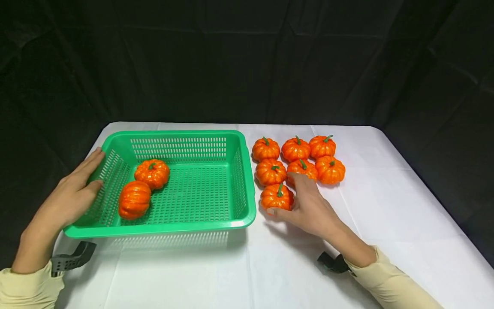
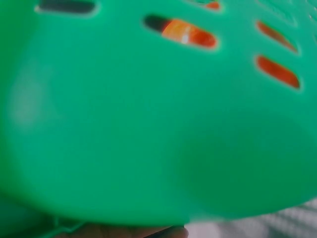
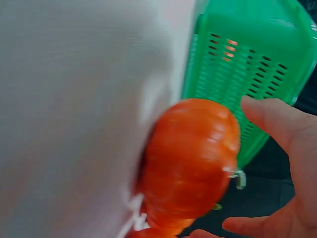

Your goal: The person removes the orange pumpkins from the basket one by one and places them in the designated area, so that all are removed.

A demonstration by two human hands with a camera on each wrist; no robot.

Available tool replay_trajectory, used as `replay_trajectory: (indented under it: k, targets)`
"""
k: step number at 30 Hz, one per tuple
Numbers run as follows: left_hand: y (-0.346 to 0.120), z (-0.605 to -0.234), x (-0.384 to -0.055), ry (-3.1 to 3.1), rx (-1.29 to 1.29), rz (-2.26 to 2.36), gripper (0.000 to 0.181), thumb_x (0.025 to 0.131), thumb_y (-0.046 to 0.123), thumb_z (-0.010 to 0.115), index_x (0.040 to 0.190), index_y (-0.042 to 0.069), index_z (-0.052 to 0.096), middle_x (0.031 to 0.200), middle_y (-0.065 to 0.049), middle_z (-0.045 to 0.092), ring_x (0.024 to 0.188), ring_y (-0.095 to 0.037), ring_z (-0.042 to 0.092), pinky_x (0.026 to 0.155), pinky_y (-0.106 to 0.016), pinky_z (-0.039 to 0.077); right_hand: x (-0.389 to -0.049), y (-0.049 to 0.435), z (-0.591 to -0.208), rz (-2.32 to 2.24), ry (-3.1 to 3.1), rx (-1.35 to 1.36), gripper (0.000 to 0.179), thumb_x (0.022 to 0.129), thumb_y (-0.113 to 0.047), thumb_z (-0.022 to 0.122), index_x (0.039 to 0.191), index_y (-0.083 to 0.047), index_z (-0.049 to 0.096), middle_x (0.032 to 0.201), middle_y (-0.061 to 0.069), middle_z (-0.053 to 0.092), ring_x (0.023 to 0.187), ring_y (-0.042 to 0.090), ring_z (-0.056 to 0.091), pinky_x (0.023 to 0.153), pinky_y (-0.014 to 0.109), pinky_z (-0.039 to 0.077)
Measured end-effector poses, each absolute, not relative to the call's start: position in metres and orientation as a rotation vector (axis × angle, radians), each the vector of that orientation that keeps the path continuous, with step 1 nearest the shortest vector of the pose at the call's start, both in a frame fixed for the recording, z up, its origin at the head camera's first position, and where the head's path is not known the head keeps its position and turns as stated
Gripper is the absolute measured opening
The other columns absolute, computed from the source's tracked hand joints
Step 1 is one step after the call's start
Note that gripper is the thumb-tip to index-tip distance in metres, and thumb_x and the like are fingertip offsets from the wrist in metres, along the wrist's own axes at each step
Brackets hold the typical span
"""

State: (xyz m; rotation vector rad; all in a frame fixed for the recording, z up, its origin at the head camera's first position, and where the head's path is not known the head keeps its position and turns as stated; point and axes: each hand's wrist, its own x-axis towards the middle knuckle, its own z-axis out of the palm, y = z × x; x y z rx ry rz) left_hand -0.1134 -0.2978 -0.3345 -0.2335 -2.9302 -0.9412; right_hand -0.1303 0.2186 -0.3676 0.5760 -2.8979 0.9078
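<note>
A green plastic basket [image 1: 185,234] stands on the left of the table, with two orange pumpkins in it: one stem up [image 1: 152,174], one tipped on its side [image 1: 134,200]. My left hand [image 1: 73,195] rests along the basket's left rim, fingers extended; its wrist view is filled by the basket's perforated wall [image 2: 124,124]. Right of the basket, several small pumpkins with green stems sit in rows. Around the nearest pumpkin [image 1: 275,197] my right hand [image 1: 308,206] spreads its thumb and fingers. In the right wrist view a gap shows between thumb and pumpkin [image 3: 190,153].
Behind the nearest pumpkin are more pumpkins, among them one in the middle row [image 1: 270,172] and one at the back [image 1: 295,149]. A white cloth [image 1: 185,274] covers the table. Black fabric [image 1: 247,64] hangs behind it.
</note>
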Motion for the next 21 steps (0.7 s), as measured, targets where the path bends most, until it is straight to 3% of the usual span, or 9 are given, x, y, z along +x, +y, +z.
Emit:
replay_trajectory:
  k: [7, 14, 21]
  targets:
    - [-0.297, -0.332, -0.113, -2.925, -0.236, -0.958, 0.063, 0.109, 0.009, 0.038, 0.165, 0.000, 0.011, 0.172, -0.019, 0.000, 0.154, -0.048, 0.002, 0.117, -0.071, 0.002, -0.129, 0.213, -0.344, 0.953, -2.792, 0.665, 0.084, 0.083, -0.023, 0.087, 0.149, 0.003, 0.041, 0.141, 0.020, 0.049, 0.124, 0.033, 0.049, 0.100, 0.050, 0.048]
    - [-0.295, -0.333, -0.115, -2.924, -0.244, -0.967, 0.062, 0.110, 0.009, 0.038, 0.165, 0.000, 0.013, 0.172, -0.018, 0.001, 0.155, -0.045, 0.002, 0.118, -0.069, 0.003, -0.134, 0.186, -0.304, 0.998, -2.682, 0.791, 0.074, 0.087, -0.027, 0.084, 0.148, -0.007, 0.047, 0.144, 0.007, 0.052, 0.131, 0.026, 0.048, 0.102, 0.054, 0.047]
    - [-0.297, -0.332, -0.113, -2.910, -0.227, -0.963, 0.062, 0.109, 0.009, 0.039, 0.165, 0.001, 0.013, 0.172, -0.017, 0.003, 0.155, -0.046, 0.004, 0.118, -0.070, 0.003, -0.148, 0.134, -0.268, 1.093, -2.631, 1.032, 0.070, 0.090, -0.029, 0.080, 0.149, -0.008, 0.049, 0.146, 0.004, 0.052, 0.121, 0.021, 0.052, 0.095, 0.045, 0.053]
